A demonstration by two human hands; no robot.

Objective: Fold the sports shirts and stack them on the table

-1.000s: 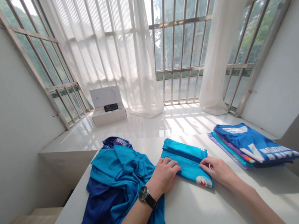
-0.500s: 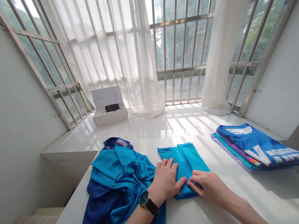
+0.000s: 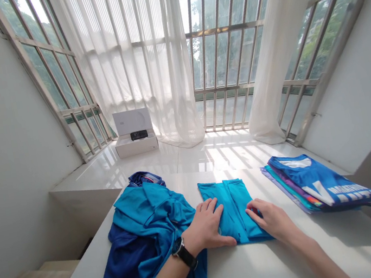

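A folded teal garment (image 3: 233,206) lies flat on the white table, with a lengthwise seam where two folded parts meet. My left hand (image 3: 208,224), with a black watch on its wrist, is spread over the garment's left part, thumb stretched toward the near edge. On the right part rests my right hand (image 3: 272,219), its fingers curled and the thumb and forefinger tips close together. The cloth by those tips looks flat. Left of my left hand is a loose heap of teal cloth (image 3: 147,206) over dark blue cloth (image 3: 122,252).
A stack of folded shirts (image 3: 315,184), a blue one on top, lies at the right. An open white box (image 3: 137,146) with a black object (image 3: 139,135) in it stands on the sill (image 3: 188,157). Curtains (image 3: 167,66) and barred windows are behind.
My right hand has moved right, away from the middle seam to the garment's right part. The garment has shifted slightly right and its near edge lies straighter. My left hand stays on it.
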